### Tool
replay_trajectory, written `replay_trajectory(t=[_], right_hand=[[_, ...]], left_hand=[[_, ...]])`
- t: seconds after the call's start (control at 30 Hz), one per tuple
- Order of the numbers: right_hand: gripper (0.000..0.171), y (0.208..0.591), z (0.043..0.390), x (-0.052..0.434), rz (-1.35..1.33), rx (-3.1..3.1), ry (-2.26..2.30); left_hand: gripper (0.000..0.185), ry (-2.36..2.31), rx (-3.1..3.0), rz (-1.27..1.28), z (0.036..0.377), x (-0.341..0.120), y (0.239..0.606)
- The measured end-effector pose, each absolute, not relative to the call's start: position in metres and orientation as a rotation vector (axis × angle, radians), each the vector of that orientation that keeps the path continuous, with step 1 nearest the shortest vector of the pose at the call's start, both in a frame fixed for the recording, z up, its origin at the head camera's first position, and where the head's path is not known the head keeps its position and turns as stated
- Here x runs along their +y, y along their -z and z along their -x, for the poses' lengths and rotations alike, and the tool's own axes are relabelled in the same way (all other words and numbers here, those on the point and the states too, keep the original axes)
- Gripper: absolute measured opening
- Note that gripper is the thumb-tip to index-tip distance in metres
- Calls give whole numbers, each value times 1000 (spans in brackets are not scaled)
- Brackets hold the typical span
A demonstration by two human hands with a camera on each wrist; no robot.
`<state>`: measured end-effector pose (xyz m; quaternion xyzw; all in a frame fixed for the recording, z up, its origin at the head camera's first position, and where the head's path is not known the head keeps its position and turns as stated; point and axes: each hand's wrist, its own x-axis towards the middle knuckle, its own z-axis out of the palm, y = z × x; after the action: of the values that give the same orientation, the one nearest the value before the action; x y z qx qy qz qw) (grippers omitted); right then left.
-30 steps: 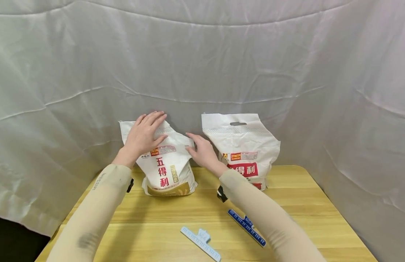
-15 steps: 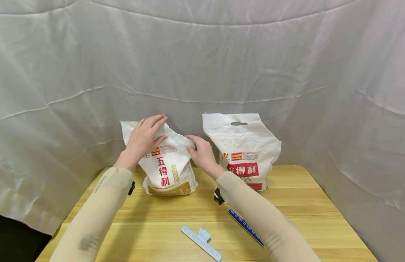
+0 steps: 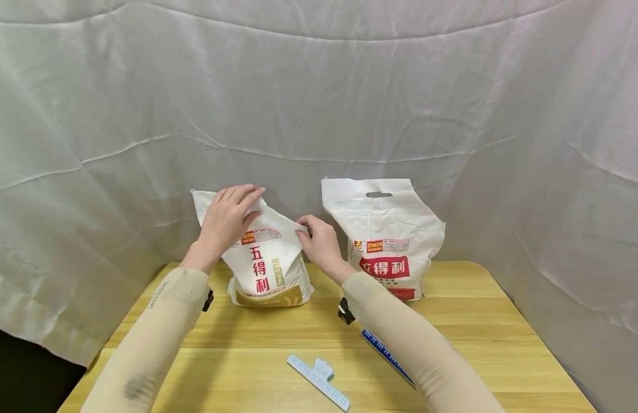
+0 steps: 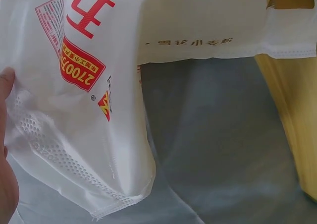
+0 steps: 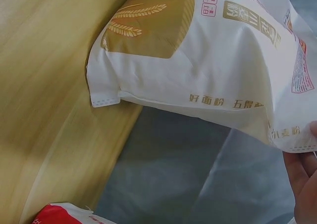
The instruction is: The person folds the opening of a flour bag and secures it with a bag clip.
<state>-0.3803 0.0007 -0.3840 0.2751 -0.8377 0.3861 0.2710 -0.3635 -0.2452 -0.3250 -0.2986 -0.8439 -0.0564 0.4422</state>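
Near the back left corner of the tabletop (image 3: pixel 267 338), the right hand (image 3: pixel 320 242) pinches a white bag (image 3: pixel 269 249); whether the left hand (image 3: pixel 225 217) on top grips is hard to tell. Work looks barely begun: 2 clips (image 3: pixel 319 380) lie unused nearer the front.

Wrinkled, faintly shiny grey fabric sheeting (image 3: pixel 319 103) hangs beyond the far and side edges of the yellow wood-grain tabletop (image 3: pixel 474 312).
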Motion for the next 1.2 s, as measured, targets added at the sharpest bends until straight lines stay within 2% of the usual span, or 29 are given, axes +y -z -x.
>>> replay_trajectory(t=[0.57,0.73,0.87,1.2], right_hand=[[12,390,380,0,-733,-2305,-1167],[12,392,377,1,-763,-2338,-1194],[20,395,376,1,-750,-2388,-1241],[30,398,373,-2,-739,-2430,-1317]], left_hand=[[43,141,-1941,714,356,-253,334],[25,117,-1935,715,354,-255,335],[13,111,-1940,725,352,-258,335],[33,165,-2011,798,350,-263,338]])
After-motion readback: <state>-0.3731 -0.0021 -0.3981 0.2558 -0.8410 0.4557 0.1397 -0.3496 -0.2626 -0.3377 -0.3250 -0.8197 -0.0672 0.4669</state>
